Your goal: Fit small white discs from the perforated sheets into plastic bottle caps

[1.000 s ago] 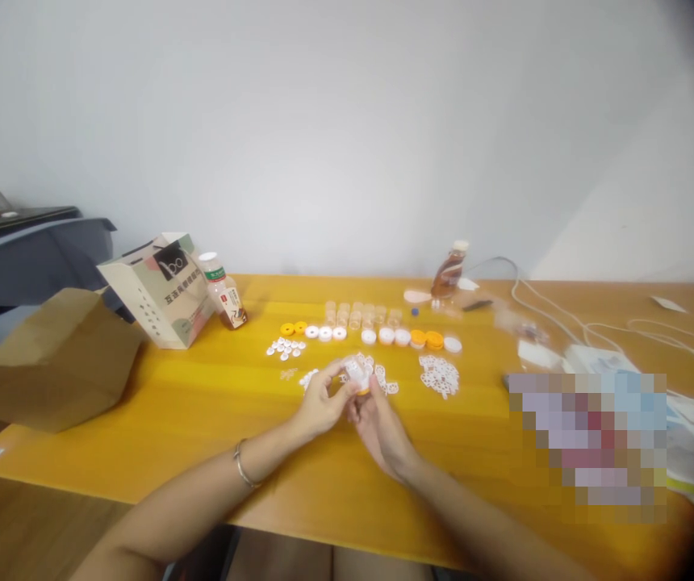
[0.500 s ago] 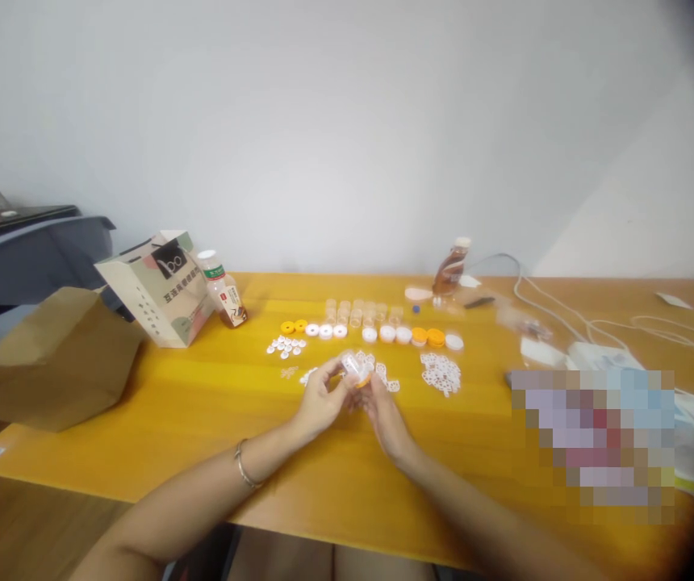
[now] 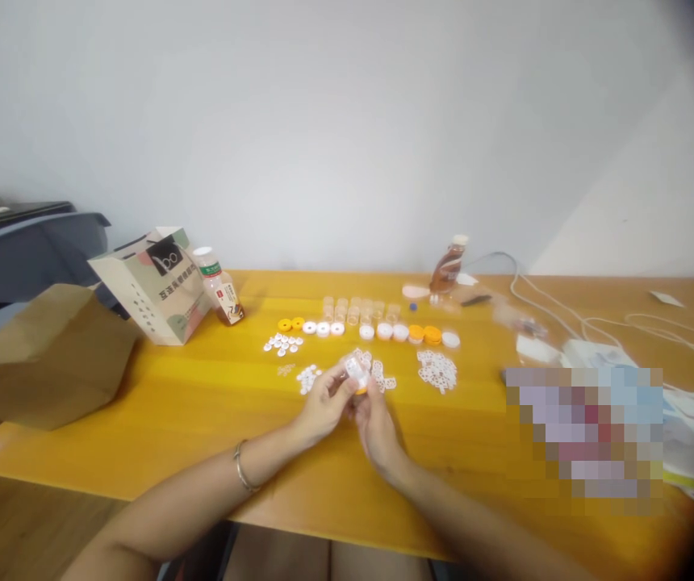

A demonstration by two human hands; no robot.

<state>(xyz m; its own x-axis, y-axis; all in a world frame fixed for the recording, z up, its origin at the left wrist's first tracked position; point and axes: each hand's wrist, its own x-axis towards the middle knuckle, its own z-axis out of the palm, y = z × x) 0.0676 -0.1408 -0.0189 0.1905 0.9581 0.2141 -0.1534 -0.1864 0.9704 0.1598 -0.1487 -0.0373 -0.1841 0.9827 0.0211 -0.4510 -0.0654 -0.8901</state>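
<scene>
Both hands meet over the middle of the table around a small clear plastic jar (image 3: 356,370) that has an orange cap at its lower end. My left hand (image 3: 326,403) is closed on the jar's clear body. At the orange end, my right hand (image 3: 376,424) has its fingers closed round the cap. Just beyond the hands lie white lattice-like plastic pieces (image 3: 386,381), partly hidden by the fingers. A small heap of white round pieces (image 3: 307,378) is beside my left hand. Farther right is a pile of white lattice pieces (image 3: 437,369).
Behind, a row of yellow, white and orange caps (image 3: 324,329) lies before several clear jars (image 3: 354,311). A drink bottle (image 3: 219,290), a paper gift bag (image 3: 159,290) and a brown paper bag (image 3: 62,363) stand left. Another bottle (image 3: 449,266) and cables (image 3: 541,298) are at right.
The jar is slightly more upright, its orange cap turned downward. My right hand has shifted a little left and down around it. The whole view has moved slightly.
</scene>
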